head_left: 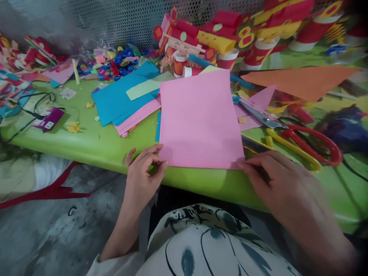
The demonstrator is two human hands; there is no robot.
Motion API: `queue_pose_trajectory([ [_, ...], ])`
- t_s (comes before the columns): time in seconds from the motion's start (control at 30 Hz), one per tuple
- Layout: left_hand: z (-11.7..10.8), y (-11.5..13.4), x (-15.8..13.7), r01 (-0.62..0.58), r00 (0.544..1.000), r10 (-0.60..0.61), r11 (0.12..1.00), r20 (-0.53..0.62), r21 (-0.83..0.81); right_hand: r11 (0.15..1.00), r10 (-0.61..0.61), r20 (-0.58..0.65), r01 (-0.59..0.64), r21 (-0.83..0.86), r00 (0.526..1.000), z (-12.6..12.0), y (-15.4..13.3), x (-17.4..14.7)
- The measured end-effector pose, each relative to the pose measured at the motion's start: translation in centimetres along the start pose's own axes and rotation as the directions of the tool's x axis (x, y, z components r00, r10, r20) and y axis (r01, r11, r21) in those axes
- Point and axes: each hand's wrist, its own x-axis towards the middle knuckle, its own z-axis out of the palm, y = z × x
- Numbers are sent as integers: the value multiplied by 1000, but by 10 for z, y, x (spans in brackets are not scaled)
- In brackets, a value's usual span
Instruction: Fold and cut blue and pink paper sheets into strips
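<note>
A sheet of pink paper (201,119) lies at the front edge of the green table, its far edge curling up a little. My left hand (146,168) pinches its near left corner between thumb and fingers. At the near right corner, my right hand (273,176) pinches the same sheet. Beside that hand lie large scissors (310,142) with one red and one yellow handle, blades pointing away to the left. A yellow-edged dark tool (254,143) shows partly between the sheet and the scissors.
Blue paper sheets (123,96) and a pale green strip (146,87) lie behind on the left. Orange paper (301,81) is at the right. Red paper cup figures (258,50) stand along the back beside colourful bottle caps (117,61). A purple box (48,119) with a cable sits far left.
</note>
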Motion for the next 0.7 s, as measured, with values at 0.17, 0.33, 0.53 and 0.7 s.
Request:
queue_pose_trajectory([
  [0.17, 2, 1, 0, -3, 1000, 3, 1000, -16, 14, 1000, -2, -9, 1, -30, 1000, 1, 1, -1],
  [0.33, 4, -1, 0, -13, 1000, 13, 1000, -16, 14, 998, -43, -21, 42, -46, 999, 3, 1, -3],
  [0.53, 5, 0, -1, -24, 999, 25, 999, -22, 38, 996, -57, -46, 53, -78, 997, 3, -1, 0],
  [0.7, 8, 0, -3, -43, 998, 45, 997, -40, 58, 992, -68, -40, 63, -112, 997, 1, -2, -1],
])
